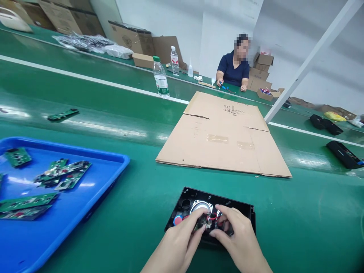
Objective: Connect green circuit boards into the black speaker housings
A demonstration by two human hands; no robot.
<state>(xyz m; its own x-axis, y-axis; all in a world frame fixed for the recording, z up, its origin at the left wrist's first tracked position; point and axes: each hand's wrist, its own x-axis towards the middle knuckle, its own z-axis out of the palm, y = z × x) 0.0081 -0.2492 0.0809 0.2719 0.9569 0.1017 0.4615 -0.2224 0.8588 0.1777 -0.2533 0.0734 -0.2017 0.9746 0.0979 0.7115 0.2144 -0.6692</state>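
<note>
A black speaker housing (237, 207) lies on the green bench in front of me, its inner side facing up. Set in it is a round speaker (200, 206), partly covered by my fingers. A round blue part with a red rim (178, 220) shows at its left side. My left hand (187, 232) pinches a small circuit board (205, 220) with a pale connector between thumb and fingers, above the housing. Curled from the other side, my right hand (236, 227) closes around red and dark wires (213, 217) at the board. Its inner fingertips are partly hidden.
A blue tray (93, 151) with several green circuit boards (64, 174) stands at the left. Flattened cardboard (222, 129) lies beyond the housing. A water bottle (161, 77) and a single board (63, 114) stand farther back. Across the bench sits a person (233, 70) with a blue tool.
</note>
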